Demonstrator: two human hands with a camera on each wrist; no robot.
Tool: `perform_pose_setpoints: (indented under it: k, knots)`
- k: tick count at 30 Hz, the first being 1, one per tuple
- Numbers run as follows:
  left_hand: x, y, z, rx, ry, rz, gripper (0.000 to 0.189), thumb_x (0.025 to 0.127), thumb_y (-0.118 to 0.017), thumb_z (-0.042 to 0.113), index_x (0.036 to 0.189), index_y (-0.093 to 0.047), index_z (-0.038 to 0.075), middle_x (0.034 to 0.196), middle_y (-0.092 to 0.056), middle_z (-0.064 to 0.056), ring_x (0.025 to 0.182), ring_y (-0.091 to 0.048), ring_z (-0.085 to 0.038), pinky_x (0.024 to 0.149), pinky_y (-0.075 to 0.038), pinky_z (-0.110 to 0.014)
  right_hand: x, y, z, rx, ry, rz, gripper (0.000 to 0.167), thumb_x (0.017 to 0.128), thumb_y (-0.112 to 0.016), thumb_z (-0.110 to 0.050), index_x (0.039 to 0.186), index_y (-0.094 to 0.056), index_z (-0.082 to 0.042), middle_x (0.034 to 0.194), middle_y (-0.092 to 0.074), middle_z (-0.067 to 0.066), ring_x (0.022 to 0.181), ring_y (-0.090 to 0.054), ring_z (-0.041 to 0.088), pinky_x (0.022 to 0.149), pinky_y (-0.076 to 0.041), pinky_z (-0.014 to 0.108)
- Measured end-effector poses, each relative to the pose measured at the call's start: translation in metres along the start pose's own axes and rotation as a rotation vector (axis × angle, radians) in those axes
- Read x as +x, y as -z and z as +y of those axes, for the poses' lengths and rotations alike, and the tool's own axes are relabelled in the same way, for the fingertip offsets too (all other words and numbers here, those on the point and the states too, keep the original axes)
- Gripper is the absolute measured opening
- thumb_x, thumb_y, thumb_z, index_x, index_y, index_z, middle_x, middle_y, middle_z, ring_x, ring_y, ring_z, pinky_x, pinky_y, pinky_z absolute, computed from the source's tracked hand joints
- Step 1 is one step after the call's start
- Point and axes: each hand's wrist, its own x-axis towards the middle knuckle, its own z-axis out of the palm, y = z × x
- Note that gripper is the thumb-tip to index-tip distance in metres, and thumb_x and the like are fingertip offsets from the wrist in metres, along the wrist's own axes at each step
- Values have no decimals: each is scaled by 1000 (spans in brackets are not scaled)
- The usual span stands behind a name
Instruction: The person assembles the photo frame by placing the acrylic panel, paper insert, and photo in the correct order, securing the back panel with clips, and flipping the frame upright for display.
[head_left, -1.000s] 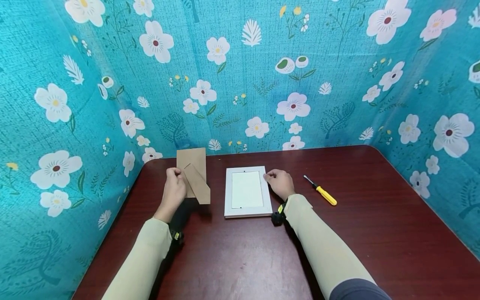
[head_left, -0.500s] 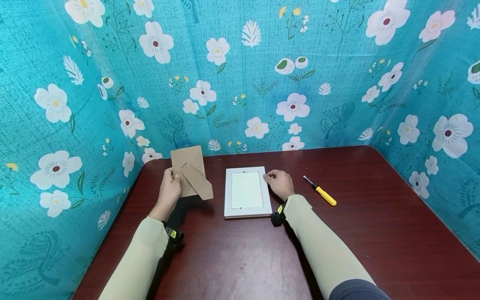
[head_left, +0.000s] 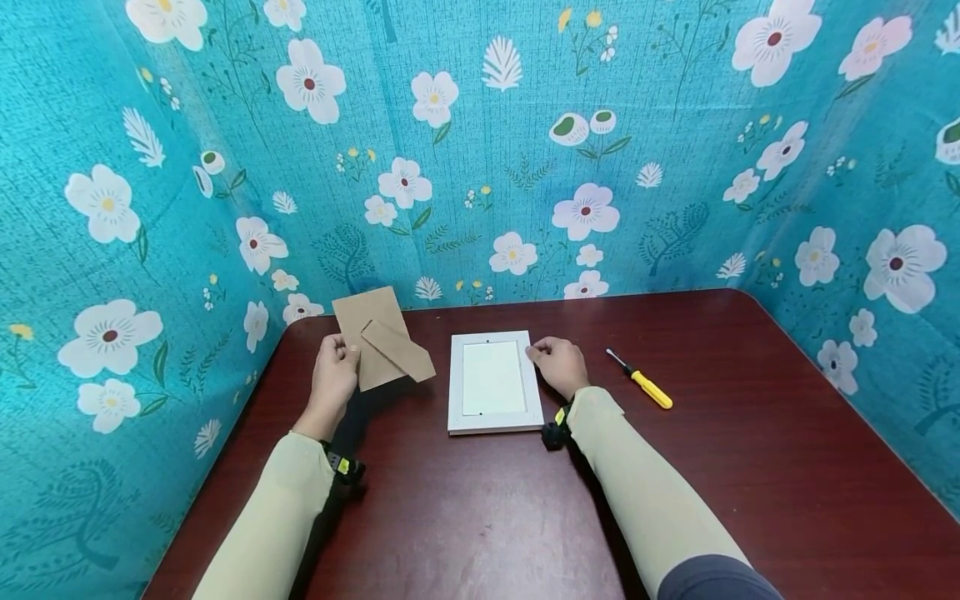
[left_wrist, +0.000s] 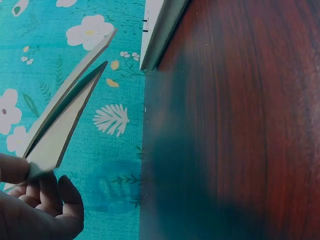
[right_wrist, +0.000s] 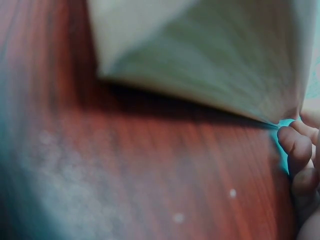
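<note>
In the head view my left hand (head_left: 333, 375) pinches a brown backing board (head_left: 375, 312) by its left edge, off the table. A folding stand (head_left: 397, 352) sticks out from the board; the left wrist view shows both edge-on, with the thumb and curled fingers of the left hand (left_wrist: 40, 200) at the near end. A white picture frame (head_left: 496, 423) lies flat, a pale sheet (head_left: 492, 379) filling its opening. At the frame's right edge my right hand (head_left: 561, 365) grips with curled fingers. Close up, the right hand (right_wrist: 302, 155) is partly cut off.
A screwdriver (head_left: 640, 379) with a yellow handle lies right of my right hand. The dark red table (head_left: 480, 517) reaches back to a teal flowered cloth (head_left: 465, 167), which also hangs at both sides.
My left hand has shifted slightly left, and the backing board has moved up and left while tilting, its stand swinging to the right. The right hand and the picture frame have stayed in place.
</note>
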Motion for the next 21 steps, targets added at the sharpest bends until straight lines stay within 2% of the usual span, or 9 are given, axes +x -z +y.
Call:
perform_pose_setpoints:
  k: [5,15,18,21]
  knots:
    - [2,2,2,-16,7,-2,31,105,-47,14,131,-41,-1,105,-50,-16,92,-48,-24,76,-40,-34,-3,4,-4,1,18,-21,24,96,-62,-38,98,-71,-16,84,-66,-1,76,-57,21,71,-45,39]
    - [7,2,-1,-110,46,3,34,102,-54,15,130,-43,-1,110,-58,-21,97,-57,-27,92,-43,-42,-4,5,-3,-8,36,-26,23,96,-61,-37,99,-71,-16,84,-66,-1,75,-56,20,70,-44,39]
    - [8,1,-1,-125,58,5,36,101,-57,16,129,-45,-1,108,-60,-19,93,-59,-22,90,-45,-41,-4,4,-2,-11,39,-21,23,96,-61,-37,99,-71,-16,84,-66,-1,76,-56,20,70,-44,39]
    - [8,0,-2,-121,62,9,35,100,-58,18,129,-47,1,106,-61,-16,89,-61,-19,83,-48,-34,-3,4,-2,-9,34,-16,23,96,-62,-38,97,-71,-17,84,-66,-1,75,-57,21,70,-44,39]
